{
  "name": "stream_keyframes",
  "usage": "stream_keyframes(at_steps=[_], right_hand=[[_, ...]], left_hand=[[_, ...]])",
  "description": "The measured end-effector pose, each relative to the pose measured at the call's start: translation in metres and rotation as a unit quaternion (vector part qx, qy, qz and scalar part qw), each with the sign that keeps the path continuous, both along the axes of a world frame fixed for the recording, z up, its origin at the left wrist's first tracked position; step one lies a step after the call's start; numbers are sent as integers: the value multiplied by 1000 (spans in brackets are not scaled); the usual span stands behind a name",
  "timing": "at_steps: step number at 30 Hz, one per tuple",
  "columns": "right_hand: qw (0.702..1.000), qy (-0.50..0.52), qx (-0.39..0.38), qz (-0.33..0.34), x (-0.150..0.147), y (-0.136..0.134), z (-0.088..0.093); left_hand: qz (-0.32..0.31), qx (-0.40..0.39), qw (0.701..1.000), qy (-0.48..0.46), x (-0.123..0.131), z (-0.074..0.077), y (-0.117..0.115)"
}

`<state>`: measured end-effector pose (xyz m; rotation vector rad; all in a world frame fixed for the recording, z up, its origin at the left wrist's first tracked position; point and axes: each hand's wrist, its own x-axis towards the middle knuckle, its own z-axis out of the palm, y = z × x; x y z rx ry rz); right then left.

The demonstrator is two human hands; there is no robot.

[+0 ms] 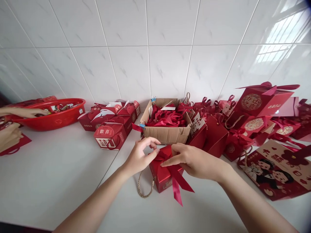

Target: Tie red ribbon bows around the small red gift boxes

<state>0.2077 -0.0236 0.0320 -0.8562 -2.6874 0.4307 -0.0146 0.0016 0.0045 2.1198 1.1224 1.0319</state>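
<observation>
A small red gift box (165, 181) with a twisted rope handle (145, 196) stands on the white counter in front of me. Red ribbon (178, 184) lies across its top, with two tails hanging over the front right side. My left hand (141, 156) is at the box's left, its thumb and fingertips pinched on the ribbon near the middle. From the right, my right hand (191, 160) reaches over the box, index finger pointing onto the ribbon and the other fingers curled; what those fingers hold is hidden.
Behind the box sits a cardboard carton (165, 134) of red ribbons. Red boxes (113, 134) stand left of it, and many more boxes (252, 102) crowd the right. At far left, another person's hands (29, 112) are at a red basin (55, 119).
</observation>
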Motion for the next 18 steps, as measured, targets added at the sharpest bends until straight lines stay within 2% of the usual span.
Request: stream_keyframes(at_steps=[4, 7, 11, 14, 18], right_hand=[[1000, 24, 19, -2, -3, -3, 4], [999, 37, 10, -31, -3, -4, 7], [997, 39, 11, -70, -1, -5, 7], [998, 30, 27, -51, 0, -5, 5], [999, 22, 20, -25, 0, -3, 3]], left_hand=[[-34, -31, 999, 8, -6, -3, 3], [-36, -41, 998, -6, -7, -5, 2], [-23, 9, 1000, -7, -3, -6, -4], [-34, 66, 997, 14, 0, -7, -9], [-63, 69, 995, 41, 5, -11, -11]])
